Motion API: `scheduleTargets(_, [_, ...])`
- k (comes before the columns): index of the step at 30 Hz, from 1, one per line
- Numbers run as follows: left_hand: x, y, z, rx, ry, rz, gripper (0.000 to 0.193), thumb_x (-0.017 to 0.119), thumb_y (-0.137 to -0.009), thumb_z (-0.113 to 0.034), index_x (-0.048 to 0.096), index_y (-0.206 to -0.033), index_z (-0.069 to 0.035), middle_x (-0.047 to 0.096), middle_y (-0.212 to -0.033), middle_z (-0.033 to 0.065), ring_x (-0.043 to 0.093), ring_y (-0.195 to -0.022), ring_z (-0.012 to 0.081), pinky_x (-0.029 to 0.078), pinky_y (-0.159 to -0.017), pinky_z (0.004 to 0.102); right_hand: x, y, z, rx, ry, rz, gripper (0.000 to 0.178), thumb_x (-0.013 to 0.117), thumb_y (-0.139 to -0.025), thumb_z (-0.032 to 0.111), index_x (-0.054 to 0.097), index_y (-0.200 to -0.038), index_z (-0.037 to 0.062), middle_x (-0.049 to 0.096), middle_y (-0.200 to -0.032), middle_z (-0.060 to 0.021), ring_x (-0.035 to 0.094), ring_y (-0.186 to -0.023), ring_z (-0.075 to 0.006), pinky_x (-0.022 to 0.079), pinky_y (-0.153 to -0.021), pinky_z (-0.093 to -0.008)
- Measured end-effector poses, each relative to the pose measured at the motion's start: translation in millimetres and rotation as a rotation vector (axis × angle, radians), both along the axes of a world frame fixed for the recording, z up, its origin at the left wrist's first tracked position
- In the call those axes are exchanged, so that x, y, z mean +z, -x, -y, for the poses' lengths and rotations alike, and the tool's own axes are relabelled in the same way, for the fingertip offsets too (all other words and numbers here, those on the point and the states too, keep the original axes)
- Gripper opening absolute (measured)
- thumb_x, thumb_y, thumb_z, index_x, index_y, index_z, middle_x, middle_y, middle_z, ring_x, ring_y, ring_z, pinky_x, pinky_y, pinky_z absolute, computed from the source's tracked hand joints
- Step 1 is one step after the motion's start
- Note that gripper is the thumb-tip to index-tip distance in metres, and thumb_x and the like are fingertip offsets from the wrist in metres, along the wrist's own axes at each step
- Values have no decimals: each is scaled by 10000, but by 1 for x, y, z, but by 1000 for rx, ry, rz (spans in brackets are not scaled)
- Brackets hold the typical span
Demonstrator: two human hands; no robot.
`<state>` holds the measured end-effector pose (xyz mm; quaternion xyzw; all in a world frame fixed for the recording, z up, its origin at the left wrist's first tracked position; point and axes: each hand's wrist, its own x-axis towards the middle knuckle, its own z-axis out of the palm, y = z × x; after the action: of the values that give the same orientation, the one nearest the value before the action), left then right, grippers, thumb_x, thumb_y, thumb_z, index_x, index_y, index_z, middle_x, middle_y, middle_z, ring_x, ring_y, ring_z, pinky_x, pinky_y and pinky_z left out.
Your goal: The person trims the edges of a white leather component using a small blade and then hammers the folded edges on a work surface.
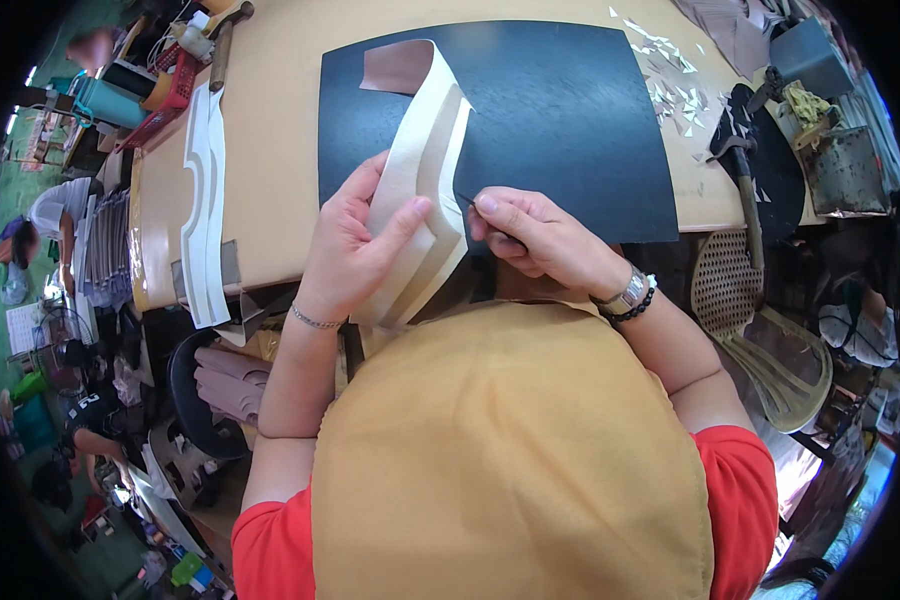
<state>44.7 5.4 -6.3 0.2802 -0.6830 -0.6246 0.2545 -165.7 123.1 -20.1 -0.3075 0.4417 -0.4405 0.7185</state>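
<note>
My left hand [355, 240] is closed on a long cream leather-like strip [408, 150], thumb on its face and fingers behind. The strip has folded layers along its edge, and its far end curls over to show a pinkish-brown side. Its near end hangs past the table's front edge against my apron [510, 430]. In my right hand [545, 235] is a small thin dark tool [466, 199], mostly hidden by the fingers. The tool's tip is close to the strip's right edge; whether it touches I cannot tell.
Under the strip lies a black mat [580, 130] on the tan table [275, 120]. White offcuts [680, 100] are scattered at the right, near a hammer [745, 190]. Cut white pieces [205, 230] lie at the left, below another hammer [222, 55] and a red basket [175, 95].
</note>
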Motion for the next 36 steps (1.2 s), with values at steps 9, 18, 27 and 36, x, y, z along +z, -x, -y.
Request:
scheduleTargets(9, [-2,1,-1,-13,-20,-21,467,702,-1012,-107,546,-1433,19,693,-1221,59,637,-1116,112,529,-957,281,-8,0,1,24,99,-25,405,468,-1124,456,566,-930,115,310,-669,101,251,-564,-24,192,-480,-221])
scheduleTargets(18, [-1,0,-2,-20,-31,5,468,704,-1008,-97,546,-1432,19,690,-1236,68,635,-1124,111,527,-962,283,-2,0,7,-7,56,-31,410,468,-1120,471,556,-918,125,303,-672,104,231,-561,-23,178,-476,-221])
scheduleTargets(27, [7,-3,-8,-68,-13,22,460,709,-994,-94,564,-1417,17,703,-1207,59,623,-1096,103,513,-963,274,-13,-1,4,-160,134,42,422,489,-1107,507,588,-943,130,365,-658,100,259,-533,-17,202,-459,-203])
scheduleTargets(36, [11,2,4,-284,-125,62,482,733,-990,-167,550,-1397,17,680,-1203,48,621,-1071,85,514,-938,270,-6,-16,25,-623,326,98,182,789,-969,197,697,-1013,46,690,-850,12,586,-668,-48,470,-588,-219])
